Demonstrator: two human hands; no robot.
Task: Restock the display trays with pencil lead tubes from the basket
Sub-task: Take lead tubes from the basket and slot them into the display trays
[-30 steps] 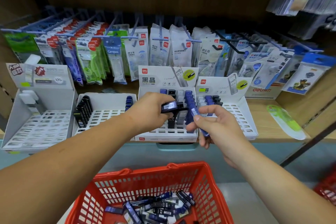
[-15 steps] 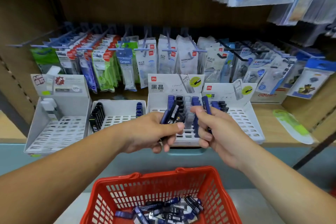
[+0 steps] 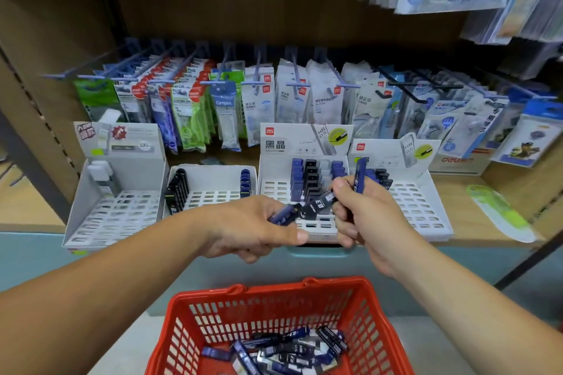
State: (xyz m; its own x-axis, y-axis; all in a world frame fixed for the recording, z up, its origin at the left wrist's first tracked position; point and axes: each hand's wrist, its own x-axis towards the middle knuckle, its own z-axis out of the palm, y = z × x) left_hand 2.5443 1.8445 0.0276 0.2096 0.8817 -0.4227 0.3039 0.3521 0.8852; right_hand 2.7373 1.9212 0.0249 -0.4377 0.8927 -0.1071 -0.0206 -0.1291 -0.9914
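Head view: the left grip [image 3: 256, 230] is curling around a bunch of lead tubes [image 3: 316, 204], which is lying level just in front of the middle display tray [image 3: 272, 189]. The right grip [image 3: 365, 216] is holding a blue tube [image 3: 360, 175] upright and seems to be pinching the bunch's far end too, though blur is hiding the contact. Standing tubes [image 3: 310, 176] are filling the tray's back rows. Below the hands, the red basket [image 3: 274, 289] is holding a loose pile of tubes [image 3: 289, 350].
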